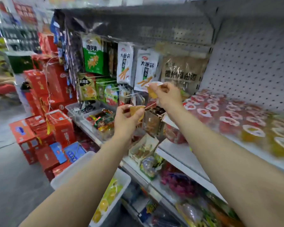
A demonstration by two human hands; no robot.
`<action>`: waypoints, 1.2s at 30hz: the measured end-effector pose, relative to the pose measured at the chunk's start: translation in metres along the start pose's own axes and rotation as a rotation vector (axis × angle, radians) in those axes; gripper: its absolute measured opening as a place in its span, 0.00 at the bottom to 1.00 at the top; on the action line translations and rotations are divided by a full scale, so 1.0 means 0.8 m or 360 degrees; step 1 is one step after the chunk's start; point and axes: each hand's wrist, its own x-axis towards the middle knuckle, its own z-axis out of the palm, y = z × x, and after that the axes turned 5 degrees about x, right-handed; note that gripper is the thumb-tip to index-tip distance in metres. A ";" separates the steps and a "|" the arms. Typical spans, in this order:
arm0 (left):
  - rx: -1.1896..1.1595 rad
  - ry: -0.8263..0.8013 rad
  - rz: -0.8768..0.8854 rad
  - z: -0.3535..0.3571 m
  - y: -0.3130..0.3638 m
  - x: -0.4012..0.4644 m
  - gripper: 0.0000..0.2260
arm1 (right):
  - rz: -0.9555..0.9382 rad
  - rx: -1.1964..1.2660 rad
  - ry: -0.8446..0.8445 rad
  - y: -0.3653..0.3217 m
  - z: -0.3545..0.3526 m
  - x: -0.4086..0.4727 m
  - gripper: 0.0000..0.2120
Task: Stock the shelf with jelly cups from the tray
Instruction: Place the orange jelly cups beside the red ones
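Head view, blurred by motion throughout; fine detail unreliable.

Hands: left hand [127, 119] raised in front of the shelving, fingers curled round an orange jelly cup [137, 111], rim upward. Right hand [166, 95] higher and further right, pinching a second orange jelly cup [152, 90] with its white foil lid tilted toward the hanging packets. The two cups are apart, neither touching the shelf.

Containers:
- White tray [124, 178] low in the frame, under the left forearm. Holds yellow jelly cups [108, 196], several visible in a row; the forearm covers much of the tray, so the count cannot be told.
- Shelf [175, 149], white, at right. Carries rows of sealed cups: red-lidded ones [226, 112] toward the back and middle, yellow ones [252, 133] nearer the front right edge. Rows run out of frame at right.
- Clear bins [75, 107] on the lower shelf at left centre, holding mixed wrapped snacks; contents smeared, not identifiable.

Other: snack packets [125, 63] hang on pegs from the perforated back panel [252, 63]. Red cartons [44, 95] stacked on the floor at left.

Hidden or unclear: lower shelves at bottom right show only coloured blur. Print on the packets is partly legible but not on the cups. The far aisle at upper left is overexposed.
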 end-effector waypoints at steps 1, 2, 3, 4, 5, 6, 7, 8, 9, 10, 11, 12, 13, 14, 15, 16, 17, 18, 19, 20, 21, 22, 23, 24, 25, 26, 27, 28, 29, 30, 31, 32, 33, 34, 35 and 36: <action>-0.0001 -0.0038 0.0031 0.024 0.010 -0.007 0.21 | -0.0022 0.0037 0.0059 -0.009 -0.025 0.004 0.21; -0.0010 -0.0076 0.0063 0.049 0.020 -0.015 0.20 | -0.0033 0.0069 0.0108 -0.018 -0.051 0.006 0.22; -0.0031 -0.0120 0.0101 0.074 0.028 -0.024 0.19 | -0.0052 0.0085 0.0151 -0.025 -0.079 0.006 0.24; -0.0069 -0.0167 0.0128 0.101 0.036 -0.034 0.19 | -0.0085 0.0080 0.0190 -0.031 -0.108 0.005 0.25; -0.0107 -0.0203 0.0145 0.128 0.043 -0.045 0.20 | -0.0136 0.0066 0.0223 -0.036 -0.138 0.002 0.25; -0.0153 -0.0244 0.0163 0.155 0.050 -0.057 0.20 | -0.0177 0.0041 0.0251 -0.038 -0.169 0.001 0.24; -0.0187 -0.0288 0.0187 0.183 0.056 -0.070 0.20 | -0.0204 0.0012 0.0280 -0.040 -0.201 -0.002 0.23; -0.0218 -0.0326 0.0214 0.210 0.060 -0.081 0.20 | -0.0213 -0.0018 0.0306 -0.042 -0.232 -0.005 0.21; -0.0241 -0.0362 0.0234 0.238 0.063 -0.094 0.19 | -0.0211 -0.0046 0.0343 -0.042 -0.263 -0.008 0.19; -0.0262 -0.0402 0.0258 0.265 0.065 -0.107 0.19 | -0.0205 -0.0070 0.0385 -0.040 -0.295 -0.009 0.18; -0.0273 -0.0440 0.0277 0.289 0.067 -0.122 0.18 | -0.0194 -0.0079 0.0437 -0.039 -0.325 -0.013 0.18; -0.0275 -0.0478 0.0296 0.313 0.068 -0.136 0.19 | -0.0178 -0.0088 0.0499 -0.036 -0.355 -0.017 0.19; -0.0280 -0.0514 0.0315 0.336 0.070 -0.151 0.19 | -0.0175 -0.0104 0.0566 -0.034 -0.385 -0.022 0.21; -0.0279 -0.0554 0.0323 0.358 0.069 -0.164 0.19 | -0.0171 -0.0140 0.0637 -0.030 -0.414 -0.027 0.22; -0.0278 -0.0598 0.0322 0.379 0.069 -0.176 0.20 | -0.0169 -0.0187 0.0702 -0.027 -0.443 -0.034 0.23; -0.0291 -0.0647 0.0310 0.400 0.068 -0.187 0.21 | -0.0159 -0.0250 0.0767 -0.021 -0.472 -0.040 0.23; -0.0302 -0.0691 0.0303 0.419 0.069 -0.198 0.22 | -0.0144 -0.0313 0.0823 -0.014 -0.499 -0.046 0.24; -0.0296 -0.0721 0.0301 0.437 0.068 -0.206 0.22 | -0.0124 -0.0365 0.0868 -0.006 -0.524 -0.052 0.24; -0.0274 -0.0746 0.0313 0.453 0.068 -0.215 0.22 | -0.0098 -0.0406 0.0910 0.004 -0.547 -0.058 0.24; -0.0261 -0.0776 0.0321 0.468 0.068 -0.225 0.22 | -0.0057 -0.0438 0.0943 0.015 -0.567 -0.064 0.24; -0.0236 -0.0799 0.0328 0.480 0.067 -0.233 0.22 | -0.0009 -0.0463 0.0966 0.027 -0.585 -0.071 0.24; -0.0219 -0.0815 0.0339 0.492 0.064 -0.239 0.22 | 0.0049 -0.0487 0.0985 0.040 -0.601 -0.077 0.24; -0.0196 -0.0819 0.0349 0.501 0.062 -0.246 0.23 | 0.0100 -0.0516 0.0997 0.053 -0.614 -0.084 0.25; -0.0174 -0.0827 0.0354 0.509 0.058 -0.250 0.22 | 0.0158 -0.0541 0.1012 0.065 -0.625 -0.090 0.26; -0.0156 -0.0837 0.0357 0.515 0.057 -0.255 0.22 | 0.0214 -0.0559 0.1029 0.076 -0.634 -0.095 0.27; -0.0143 -0.0856 0.0363 0.519 0.057 -0.257 0.22 | 0.0264 -0.0563 0.1039 0.087 -0.642 -0.098 0.27; -0.0131 -0.0874 0.0365 0.524 0.057 -0.260 0.22 | 0.0310 -0.0572 0.1038 0.098 -0.649 -0.101 0.27; -0.0119 -0.0891 0.0359 0.527 0.057 -0.260 0.22 | 0.0354 -0.0582 0.1032 0.108 -0.653 -0.102 0.27; -0.0107 -0.0909 0.0347 0.530 0.058 -0.261 0.22 | 0.0395 -0.0595 0.1027 0.118 -0.656 -0.103 0.27; -0.0092 -0.0924 0.0336 0.532 0.060 -0.261 0.23 | 0.0439 -0.0601 0.1023 0.129 -0.658 -0.103 0.26; -0.0070 -0.0932 0.0326 0.533 0.061 -0.261 0.23 | 0.0485 -0.0601 0.1015 0.138 -0.659 -0.104 0.26; -0.0052 -0.0940 0.0311 0.535 0.062 -0.260 0.24 | 0.0533 -0.0592 0.1008 0.146 -0.659 -0.104 0.26; -0.0039 -0.0941 0.0301 0.537 0.062 -0.258 0.24 | 0.0578 -0.0582 0.1000 0.152 -0.659 -0.104 0.25; -0.0028 -0.0943 0.0300 0.538 0.063 -0.257 0.24 | 0.0610 -0.0567 0.0990 0.158 -0.659 -0.103 0.25; -0.0018 -0.0945 0.0305 0.539 0.064 -0.255 0.24 | 0.0620 -0.0566 0.0976 0.162 -0.659 -0.101 0.24; -0.0006 -0.0953 0.0308 0.540 0.065 -0.254 0.24 | 0.0613 -0.0564 0.0962 0.164 -0.659 -0.099 0.25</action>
